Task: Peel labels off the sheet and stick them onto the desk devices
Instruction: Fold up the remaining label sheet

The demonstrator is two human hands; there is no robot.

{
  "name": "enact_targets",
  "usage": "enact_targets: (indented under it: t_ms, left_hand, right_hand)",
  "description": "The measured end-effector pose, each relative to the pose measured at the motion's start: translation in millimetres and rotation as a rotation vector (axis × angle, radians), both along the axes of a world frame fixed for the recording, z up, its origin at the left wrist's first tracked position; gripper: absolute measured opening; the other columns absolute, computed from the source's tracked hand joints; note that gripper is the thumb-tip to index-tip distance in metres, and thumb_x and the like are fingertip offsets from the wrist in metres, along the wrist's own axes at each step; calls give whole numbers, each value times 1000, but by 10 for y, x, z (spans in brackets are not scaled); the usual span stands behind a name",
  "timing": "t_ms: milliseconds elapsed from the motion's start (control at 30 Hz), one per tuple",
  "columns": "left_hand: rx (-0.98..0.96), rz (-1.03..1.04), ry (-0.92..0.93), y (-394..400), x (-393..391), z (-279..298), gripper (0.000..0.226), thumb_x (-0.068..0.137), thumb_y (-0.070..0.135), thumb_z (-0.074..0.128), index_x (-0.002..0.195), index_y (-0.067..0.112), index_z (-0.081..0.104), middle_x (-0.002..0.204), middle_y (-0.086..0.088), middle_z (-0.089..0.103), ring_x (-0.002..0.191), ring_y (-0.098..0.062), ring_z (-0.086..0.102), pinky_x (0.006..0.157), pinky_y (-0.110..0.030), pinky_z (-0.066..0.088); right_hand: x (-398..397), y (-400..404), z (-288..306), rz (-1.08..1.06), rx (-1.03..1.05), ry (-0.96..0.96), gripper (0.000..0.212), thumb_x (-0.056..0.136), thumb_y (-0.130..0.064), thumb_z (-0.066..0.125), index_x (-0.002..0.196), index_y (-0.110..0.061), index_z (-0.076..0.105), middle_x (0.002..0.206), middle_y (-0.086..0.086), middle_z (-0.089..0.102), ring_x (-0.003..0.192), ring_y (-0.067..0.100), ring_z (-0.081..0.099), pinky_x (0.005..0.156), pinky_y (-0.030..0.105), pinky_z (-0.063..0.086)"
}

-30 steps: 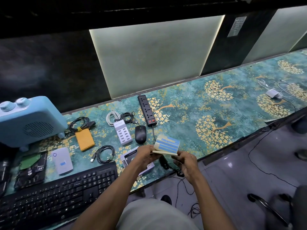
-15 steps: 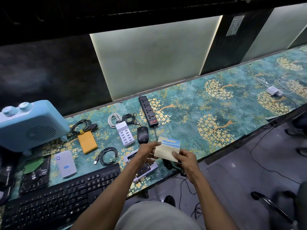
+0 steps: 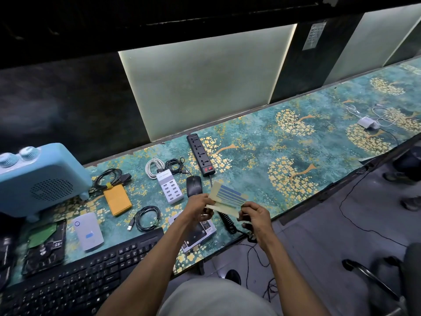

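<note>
Left hand and right hand each grip the label sheet; mouse just beyond the left grip.

Patterned desk — keyboard, mouse, power strip.

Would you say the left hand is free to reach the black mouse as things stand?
Probably not yet: the left hand is pinching the label sheet. The mouse lies just beyond it with nothing between, so once the hand lets go, the way looks free.
</note>
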State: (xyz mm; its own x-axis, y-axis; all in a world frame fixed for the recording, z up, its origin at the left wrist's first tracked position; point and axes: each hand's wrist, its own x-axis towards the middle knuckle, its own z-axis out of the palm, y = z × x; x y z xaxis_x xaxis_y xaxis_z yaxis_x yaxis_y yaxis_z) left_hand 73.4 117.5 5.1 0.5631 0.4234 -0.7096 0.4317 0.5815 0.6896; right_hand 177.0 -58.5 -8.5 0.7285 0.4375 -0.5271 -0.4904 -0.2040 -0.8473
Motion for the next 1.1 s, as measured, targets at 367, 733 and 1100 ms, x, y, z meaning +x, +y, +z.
enact_targets:
  t_ms: [367, 733, 1100]
  left_hand:
    - [-210, 96, -31, -63, -136, 1, 13, 82, 12, 51, 83, 3, 61, 86, -18, 65, 73, -32, 63, 66, -35, 54]
    - [-132, -79, -100, -161, -324, -21, 35, 80, -24, 59, 112, -12, 67, 103, -24, 71, 83, -36, 71, 60, -34, 62]
    - [-547, 393, -141, -263, -535, -170, 26, 91, -17, 30, 100, -15, 54, 105, -28, 62, 78, -36, 73, 53, -32, 62]
  right_hand:
    - [-93, 57, -80, 144, -21, -175, 19, 92, -21, 75, 102, -5, 74, 87, 3, 75, 78, 15, 69, 66, 29, 58]
    - [-237, -8, -170, 137, 42, -153, 13, 91, -13, 76, 101, -7, 77, 96, 11, 76, 85, 26, 70, 80, 45, 57]
    - [-574, -217, -172, 233, 84, -83, 16, 81, -7, 82, 94, -13, 75, 88, 3, 73, 84, 15, 66, 79, 30, 53]
